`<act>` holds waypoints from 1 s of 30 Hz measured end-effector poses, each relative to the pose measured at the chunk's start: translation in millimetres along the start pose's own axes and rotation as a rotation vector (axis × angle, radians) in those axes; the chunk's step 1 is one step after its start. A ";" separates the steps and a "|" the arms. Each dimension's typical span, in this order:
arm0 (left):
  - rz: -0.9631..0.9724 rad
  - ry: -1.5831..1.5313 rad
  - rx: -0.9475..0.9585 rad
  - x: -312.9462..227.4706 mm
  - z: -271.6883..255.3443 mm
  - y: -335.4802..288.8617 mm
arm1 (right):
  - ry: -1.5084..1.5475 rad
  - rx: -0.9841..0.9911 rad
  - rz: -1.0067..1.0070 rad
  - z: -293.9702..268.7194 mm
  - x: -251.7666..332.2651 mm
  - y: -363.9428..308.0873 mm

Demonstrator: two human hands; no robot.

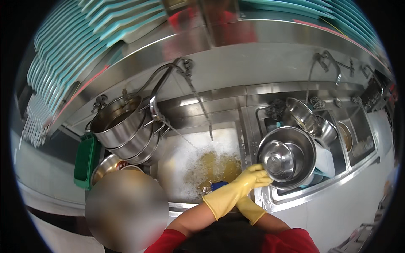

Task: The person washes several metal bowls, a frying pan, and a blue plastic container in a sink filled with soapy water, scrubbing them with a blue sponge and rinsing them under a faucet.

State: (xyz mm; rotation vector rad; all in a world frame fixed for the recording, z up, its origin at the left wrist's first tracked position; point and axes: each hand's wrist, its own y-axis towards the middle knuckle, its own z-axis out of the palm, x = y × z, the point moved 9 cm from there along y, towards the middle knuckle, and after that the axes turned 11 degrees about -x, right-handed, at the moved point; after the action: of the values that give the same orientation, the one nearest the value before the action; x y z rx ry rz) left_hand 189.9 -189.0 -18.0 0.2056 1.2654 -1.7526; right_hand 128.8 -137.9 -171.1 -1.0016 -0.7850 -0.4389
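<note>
Head view: left hand (253, 177) grips nested bowls (288, 157); cannot tell about right hand (249, 208).

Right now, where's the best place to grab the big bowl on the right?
Probably grip the big bowl by its near rim, from the person's side: its mouth faces up, leaving that lip exposed, while another bowl crowds the far side.

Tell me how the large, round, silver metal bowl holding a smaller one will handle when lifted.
The large, round, silver metal bowl should stay stiff, being metal. Its smooth, shiny wall may prove slippery. The smaller, round, silver metal bowl inside it sits off-centre, so could slide if tilted.
</note>
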 end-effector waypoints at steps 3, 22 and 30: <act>0.018 -0.039 -0.082 -1.0 -40.3 -4.1 | 0.036 -0.023 0.002 -10.1 -8.8 -2.4; -0.080 1.298 -1.232 74.9 -589.2 50.7 | -0.350 -0.272 0.078 -32.0 15.6 -50.7; -0.115 1.830 -1.062 57.8 -487.0 98.7 | -0.341 -0.268 0.018 -29.0 15.0 -53.9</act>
State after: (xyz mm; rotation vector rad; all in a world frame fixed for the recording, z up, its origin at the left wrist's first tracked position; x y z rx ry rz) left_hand 56.4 170.7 -339.0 1.2276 3.2195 -0.2904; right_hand 114.3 -189.1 -137.5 -1.3547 -1.0394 -0.3672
